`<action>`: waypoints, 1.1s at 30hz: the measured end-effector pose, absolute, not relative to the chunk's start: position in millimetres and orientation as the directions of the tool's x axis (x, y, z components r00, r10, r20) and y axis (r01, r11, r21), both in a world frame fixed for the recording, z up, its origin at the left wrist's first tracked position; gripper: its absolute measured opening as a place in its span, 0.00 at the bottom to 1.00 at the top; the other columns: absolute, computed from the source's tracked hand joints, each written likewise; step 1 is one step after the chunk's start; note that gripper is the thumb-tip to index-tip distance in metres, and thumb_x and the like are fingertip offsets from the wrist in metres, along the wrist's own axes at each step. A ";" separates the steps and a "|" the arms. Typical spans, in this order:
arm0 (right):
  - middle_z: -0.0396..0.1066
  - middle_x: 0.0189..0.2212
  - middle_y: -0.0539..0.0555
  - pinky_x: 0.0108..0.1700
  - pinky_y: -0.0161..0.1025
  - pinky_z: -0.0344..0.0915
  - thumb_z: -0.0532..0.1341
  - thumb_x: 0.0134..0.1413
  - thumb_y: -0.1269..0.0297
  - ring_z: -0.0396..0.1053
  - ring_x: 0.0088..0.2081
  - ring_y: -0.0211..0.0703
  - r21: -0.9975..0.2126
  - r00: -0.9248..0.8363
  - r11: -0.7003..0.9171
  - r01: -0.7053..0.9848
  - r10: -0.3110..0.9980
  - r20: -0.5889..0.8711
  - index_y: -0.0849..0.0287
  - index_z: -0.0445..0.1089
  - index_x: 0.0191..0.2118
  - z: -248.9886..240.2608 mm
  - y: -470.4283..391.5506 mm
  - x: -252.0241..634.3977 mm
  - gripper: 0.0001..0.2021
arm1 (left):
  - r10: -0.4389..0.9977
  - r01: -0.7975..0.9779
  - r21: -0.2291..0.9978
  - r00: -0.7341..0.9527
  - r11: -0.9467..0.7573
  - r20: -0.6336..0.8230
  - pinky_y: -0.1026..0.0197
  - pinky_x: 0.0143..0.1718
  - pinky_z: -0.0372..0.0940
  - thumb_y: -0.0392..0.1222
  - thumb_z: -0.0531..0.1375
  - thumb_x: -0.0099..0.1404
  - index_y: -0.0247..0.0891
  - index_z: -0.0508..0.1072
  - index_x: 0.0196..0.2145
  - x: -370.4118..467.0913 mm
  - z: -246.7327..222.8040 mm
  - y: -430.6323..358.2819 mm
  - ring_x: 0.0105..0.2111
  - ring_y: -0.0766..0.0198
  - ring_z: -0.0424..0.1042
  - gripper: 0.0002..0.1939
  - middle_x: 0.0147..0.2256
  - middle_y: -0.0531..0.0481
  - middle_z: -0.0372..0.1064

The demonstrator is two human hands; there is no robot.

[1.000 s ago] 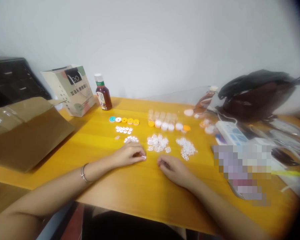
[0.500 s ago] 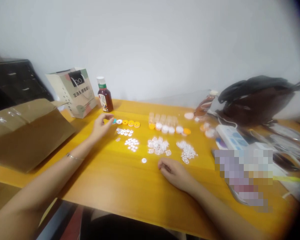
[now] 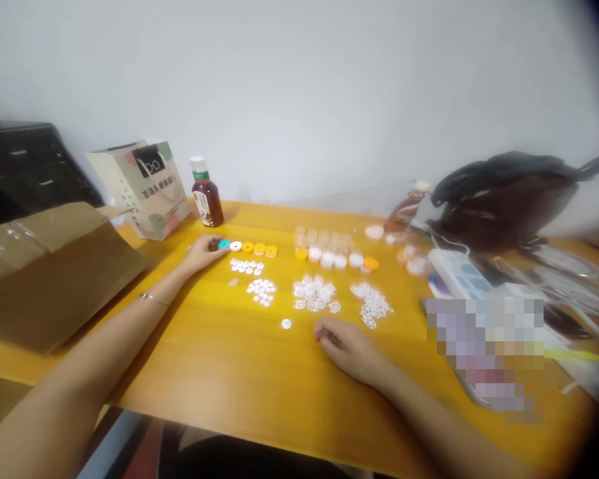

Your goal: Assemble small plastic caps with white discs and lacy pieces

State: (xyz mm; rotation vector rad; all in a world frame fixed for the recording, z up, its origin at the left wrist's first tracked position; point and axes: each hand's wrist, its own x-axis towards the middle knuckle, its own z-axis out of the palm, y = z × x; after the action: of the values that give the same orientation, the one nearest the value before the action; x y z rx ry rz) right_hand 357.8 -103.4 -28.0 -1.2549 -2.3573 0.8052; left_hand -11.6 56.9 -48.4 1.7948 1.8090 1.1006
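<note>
My left hand (image 3: pixel 204 255) is at the left end of a row of round caps, its fingers closed at a teal cap (image 3: pixel 223 245). A white cap (image 3: pixel 235 246) and several orange caps (image 3: pixel 259 249) continue the row to the right. Small white discs (image 3: pixel 247 267) and more white pieces (image 3: pixel 261 291) lie in front of the row. My right hand (image 3: pixel 347 346) rests on the table with its fingers curled; what they hold, if anything, is hidden. Left of it lies a single white disc (image 3: pixel 286 324). White lattice pieces (image 3: pixel 314 293) lie in a pile beyond it.
Clear cylinders (image 3: pixel 324 240) stand behind white and orange caps (image 3: pixel 340 261). A dark red bottle (image 3: pixel 207 199), a paper bag (image 3: pixel 154 193) and a brown bag (image 3: pixel 54 273) are on the left. On the right are a black bag (image 3: pixel 509 199) and a power strip (image 3: pixel 462 276).
My left hand has lowered slightly and its fingers have closed at the teal cap, which now shows more fully. My right hand has hardly moved. The view has shifted a little.
</note>
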 end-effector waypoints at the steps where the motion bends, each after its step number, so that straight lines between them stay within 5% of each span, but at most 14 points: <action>1: 0.64 0.24 0.48 0.30 0.33 0.56 0.49 0.45 0.76 0.61 0.28 0.38 -0.629 -0.545 0.446 0.637 0.837 0.041 0.57 0.60 0.27 -27.6 -103.6 357.6 0.08 | 0.952 0.682 0.721 -0.123 -0.124 0.279 0.57 0.43 0.60 0.54 0.64 0.44 0.36 0.72 0.37 -11.6 -48.3 57.3 0.39 0.57 0.66 0.25 0.40 0.45 0.67; 9: 0.64 0.23 0.47 0.30 0.33 0.55 0.49 0.46 0.76 0.61 0.27 0.37 -0.636 -0.538 0.438 0.635 0.842 0.043 0.57 0.61 0.27 -27.5 -104.1 358.3 0.08 | 0.866 0.672 0.696 -0.166 -0.251 0.472 0.60 0.41 0.61 0.52 0.56 0.57 0.36 0.69 0.42 16.4 -25.2 25.2 0.41 0.60 0.65 0.20 0.42 0.45 0.67; 13: 0.63 0.22 0.47 0.29 0.33 0.55 0.49 0.45 0.76 0.61 0.26 0.37 -0.630 -0.536 0.435 0.643 0.844 0.035 0.57 0.60 0.27 -26.8 -103.9 357.8 0.08 | 0.776 0.540 0.589 0.217 -0.601 0.592 0.59 0.41 0.60 0.47 0.59 0.57 0.39 0.68 0.43 66.6 -4.0 -22.5 0.41 0.61 0.66 0.17 0.40 0.47 0.68; 16: 0.64 0.23 0.47 0.29 0.33 0.55 0.49 0.45 0.76 0.61 0.26 0.37 -0.639 -0.537 0.438 0.632 0.842 0.047 0.57 0.61 0.27 -27.2 -103.7 357.6 0.08 | 0.648 0.401 0.528 0.613 -0.748 0.453 0.57 0.45 0.60 0.46 0.60 0.56 0.41 0.69 0.42 100.1 2.8 -55.1 0.42 0.61 0.65 0.16 0.42 0.47 0.66; 18: 0.65 0.23 0.48 0.30 0.33 0.56 0.49 0.46 0.76 0.61 0.27 0.38 -0.643 -0.539 0.442 0.625 0.841 0.053 0.57 0.61 0.27 -28.2 -103.6 357.8 0.08 | 0.608 0.395 0.510 0.704 -0.764 0.366 0.57 0.46 0.58 0.47 0.59 0.57 0.42 0.68 0.45 112.2 1.0 -67.9 0.43 0.61 0.64 0.17 0.42 0.47 0.66; 33: 0.65 0.24 0.48 0.30 0.33 0.56 0.49 0.47 0.75 0.61 0.27 0.37 -0.636 -0.539 0.433 0.639 0.842 0.032 0.57 0.62 0.28 -27.7 -103.7 357.7 0.08 | 0.601 0.481 0.411 0.762 -0.774 0.240 0.55 0.47 0.54 0.50 0.58 0.57 0.43 0.67 0.44 115.8 -23.7 -68.3 0.45 0.58 0.62 0.18 0.43 0.47 0.65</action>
State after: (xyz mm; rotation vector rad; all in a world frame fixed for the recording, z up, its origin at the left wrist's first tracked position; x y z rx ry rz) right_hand 357.7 -103.7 -27.7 -1.2667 -2.3460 0.8196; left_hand 115.8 -68.3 -23.7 2.6330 0.8342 0.5188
